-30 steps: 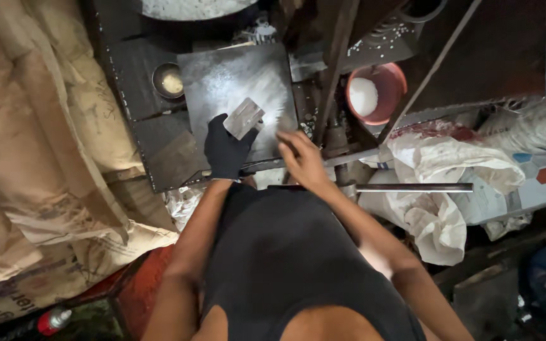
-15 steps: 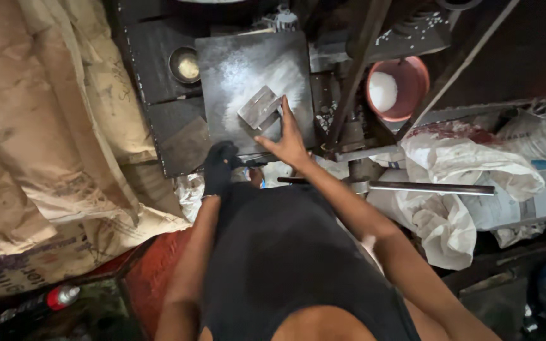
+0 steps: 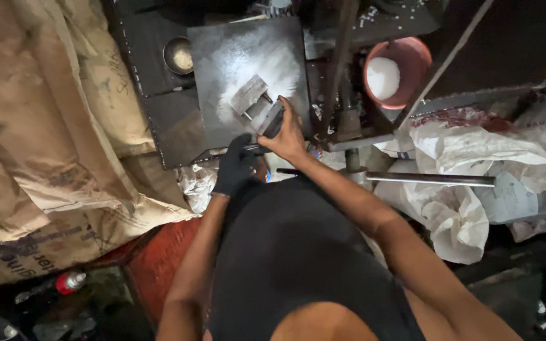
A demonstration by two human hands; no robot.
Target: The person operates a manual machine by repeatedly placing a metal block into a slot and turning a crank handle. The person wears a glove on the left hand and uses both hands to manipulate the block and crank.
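Bottom of frame: the person's dark-clothed torso fills the lower centre, both arms reaching up toward mid-frame. Lower left, on the floor, a red can lies among clutter; a red drum stands just left of the torso.

Left hand, in a black glove, sits at the near edge of the tabletop, just left of and touching the right hand. Fingers curled around something thin and dark — cannot tell what, or how firmly.

Right hand, bare, lies just above the left, centre frame. Fingers clenched on a dark tool whose tip meets the metal block.

Block: grey, angular, tilted, resting on the steel plate in the upper centre, inside a patch of white powder. Plate lies flat on the dark tabletop.

Right of the hands, a metal rod runs level across white sacks in the right half of the frame. Left half: tan sacks piled from the top edge down.

Farther up: a small round tin with pale contents, upper left of the plate — just beside it. Upper right, a red bowl holds a white mound, well apart from the block, with a dark upright bar between them.
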